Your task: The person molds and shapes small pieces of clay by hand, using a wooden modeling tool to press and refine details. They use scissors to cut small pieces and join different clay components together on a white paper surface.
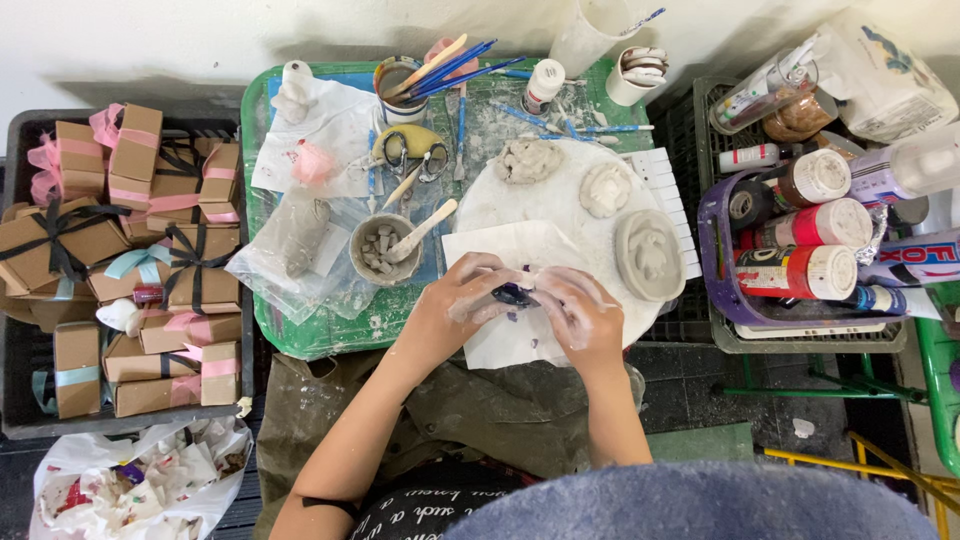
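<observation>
My left hand (pixel 462 305) and my right hand (pixel 578 312) meet over a white sheet of paper (pixel 490 250) on a round white board (pixel 580 225). Both are dusted with clay and pinch a small dark blue-purple object (pixel 514 295) between their fingers. On the board lie a grey clay lump (pixel 528 160), a pale clay piece (pixel 605 190) and an oval clay dish with a figure in it (pixel 650 255).
A green tray (pixel 300 335) holds a grey cup of clay bits with a wooden stick (pixel 385 250), a jar of brushes (pixel 400 85), scissors (pixel 415 150) and plastic wrap. Ribboned brown boxes (pixel 120 260) fill a crate at left. Paint bottles (pixel 810 245) fill baskets at right.
</observation>
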